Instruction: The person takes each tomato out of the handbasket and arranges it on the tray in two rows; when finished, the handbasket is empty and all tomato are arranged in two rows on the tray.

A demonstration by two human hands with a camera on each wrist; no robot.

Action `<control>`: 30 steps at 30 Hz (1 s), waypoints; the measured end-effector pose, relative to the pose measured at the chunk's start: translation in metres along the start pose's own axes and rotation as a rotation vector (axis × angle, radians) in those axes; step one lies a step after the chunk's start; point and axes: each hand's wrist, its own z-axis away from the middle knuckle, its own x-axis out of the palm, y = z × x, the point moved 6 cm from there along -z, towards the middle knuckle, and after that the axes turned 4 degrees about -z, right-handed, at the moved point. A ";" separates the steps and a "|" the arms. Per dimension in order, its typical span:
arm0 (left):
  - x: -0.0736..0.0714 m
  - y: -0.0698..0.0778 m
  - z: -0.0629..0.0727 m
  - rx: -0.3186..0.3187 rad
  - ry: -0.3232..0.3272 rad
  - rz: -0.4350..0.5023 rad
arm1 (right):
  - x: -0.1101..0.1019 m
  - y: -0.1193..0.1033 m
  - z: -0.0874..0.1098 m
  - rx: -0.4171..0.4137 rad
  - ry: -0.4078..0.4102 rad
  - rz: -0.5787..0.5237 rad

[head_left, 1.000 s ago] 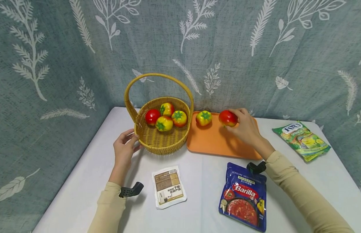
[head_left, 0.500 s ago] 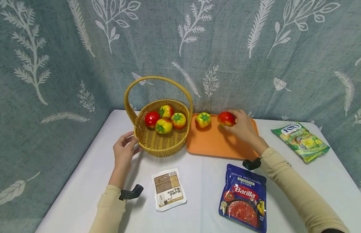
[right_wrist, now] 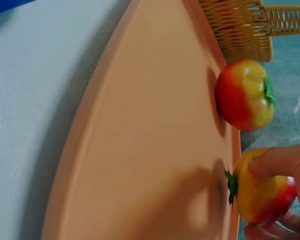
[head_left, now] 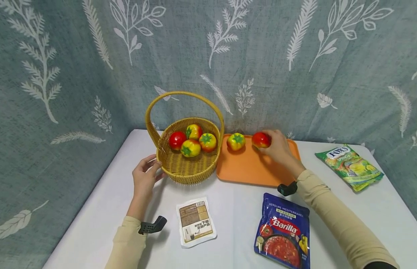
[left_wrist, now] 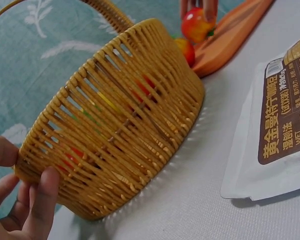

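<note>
My right hand (head_left: pixel 278 147) pinches a red-and-yellow tomato (right_wrist: pixel 260 192) between thumb and fingers, over the back of the orange tray (head_left: pixel 243 172). Its green leafy top points down. Beside it on the tray sits another tomato (head_left: pixel 236 142), leafy top up, close to the basket. With thumb and fingertips, my left hand (head_left: pixel 144 173) holds the left rim of the wicker basket (left_wrist: pixel 115 125). Several tomatoes (head_left: pixel 190 148) are gathered inside toward the back, one showing plain red. The basket's tall handle (head_left: pixel 185 93) arches above them.
In front of the basket lies a white-and-brown packet (head_left: pixel 196 222). A blue Barilla sauce pouch (head_left: pixel 283 229) lies before the tray, and a green Fox's candy bag (head_left: pixel 349 166) is at the far right. Patterned cloth (head_left: pixel 208 56) hangs behind and along the left.
My right hand has shifted slightly left with the tomato, bringing it a little nearer the other one on the tray. My left hand stays at the basket rim.
</note>
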 end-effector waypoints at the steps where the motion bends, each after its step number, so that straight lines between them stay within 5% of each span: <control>1: 0.001 0.000 0.000 0.005 -0.003 0.001 | 0.001 0.001 0.000 0.006 -0.001 0.004; 11: 0.000 -0.010 0.004 -0.008 -0.012 -0.014 | 0.015 0.012 0.013 0.031 0.007 0.050; 30: 0.001 -0.001 -0.001 0.019 0.014 0.000 | 0.009 0.019 0.009 -0.003 0.045 -0.001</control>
